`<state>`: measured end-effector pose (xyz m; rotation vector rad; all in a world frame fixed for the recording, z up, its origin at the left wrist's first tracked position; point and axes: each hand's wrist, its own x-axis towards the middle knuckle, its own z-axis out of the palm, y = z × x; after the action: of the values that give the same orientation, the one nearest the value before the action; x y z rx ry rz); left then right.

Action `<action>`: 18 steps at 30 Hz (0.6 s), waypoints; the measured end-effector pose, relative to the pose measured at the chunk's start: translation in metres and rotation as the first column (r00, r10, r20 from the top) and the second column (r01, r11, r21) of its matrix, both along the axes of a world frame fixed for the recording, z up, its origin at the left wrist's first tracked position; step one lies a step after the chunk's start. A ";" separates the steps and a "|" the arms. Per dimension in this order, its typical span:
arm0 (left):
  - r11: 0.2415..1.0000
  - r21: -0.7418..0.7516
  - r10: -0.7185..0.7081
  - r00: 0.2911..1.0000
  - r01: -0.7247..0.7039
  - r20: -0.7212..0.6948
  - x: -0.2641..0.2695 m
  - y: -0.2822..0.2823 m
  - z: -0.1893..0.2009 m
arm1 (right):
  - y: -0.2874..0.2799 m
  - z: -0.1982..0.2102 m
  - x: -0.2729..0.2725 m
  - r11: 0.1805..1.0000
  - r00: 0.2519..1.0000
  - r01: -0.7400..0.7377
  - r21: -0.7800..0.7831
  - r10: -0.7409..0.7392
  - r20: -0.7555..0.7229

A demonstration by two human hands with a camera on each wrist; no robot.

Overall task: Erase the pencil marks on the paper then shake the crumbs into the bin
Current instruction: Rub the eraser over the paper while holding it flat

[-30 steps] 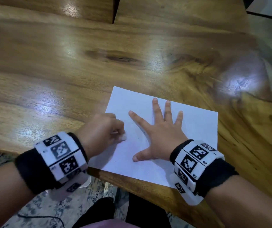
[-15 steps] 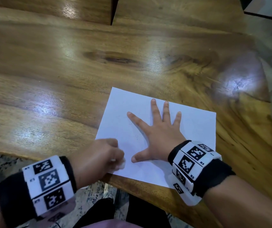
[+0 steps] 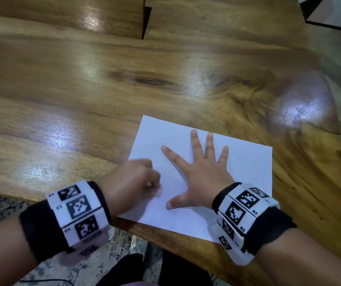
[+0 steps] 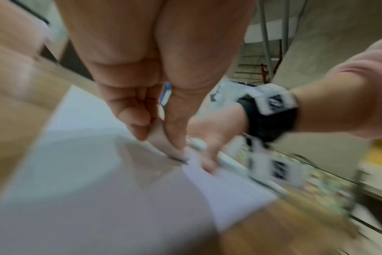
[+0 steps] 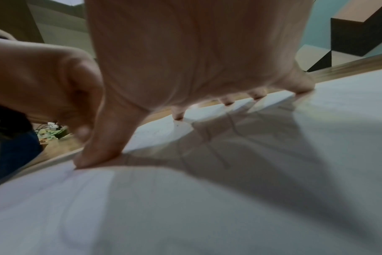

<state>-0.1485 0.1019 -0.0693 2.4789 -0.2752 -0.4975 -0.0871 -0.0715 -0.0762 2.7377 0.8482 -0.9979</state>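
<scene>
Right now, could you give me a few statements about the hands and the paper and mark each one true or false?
1. The right hand lies flat on the paper with its fingers spread. True.
2. The left hand is open and holds nothing. False: its fingers are curled round a small white eraser.
3. The paper lies on a wooden table. True.
4. The bin stands on the table beside the paper. False: no bin shows in any view.
5. The paper is lifted off the table. False: it lies flat, near the table's near edge.
</scene>
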 end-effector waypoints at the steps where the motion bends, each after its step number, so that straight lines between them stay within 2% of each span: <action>1: 0.999 0.007 0.052 0.997 -0.053 0.056 0.006 0.003 0.000 | 0.000 0.000 0.000 1.000 1.000 0.000 0.004 0.000 0.000; 7: 0.993 0.012 0.114 0.989 -0.116 0.093 0.005 0.001 0.001 | -0.015 0.004 0.007 0.998 1.000 0.014 0.064 -0.013 -0.016; 12: 0.987 0.118 0.115 0.993 -0.110 -0.034 0.023 -0.001 0.012 | -0.030 0.009 0.012 0.995 1.000 -0.020 0.093 0.021 -0.016; 18: 0.942 0.093 0.316 0.945 -0.323 0.081 0.063 -0.017 0.016 | -0.024 0.003 0.008 0.998 0.999 -0.025 0.057 0.024 0.022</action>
<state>-0.0859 0.0846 -0.0535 2.5780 0.1329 -0.3004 -0.0792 -0.0959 -0.0728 2.7732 0.9185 -0.9535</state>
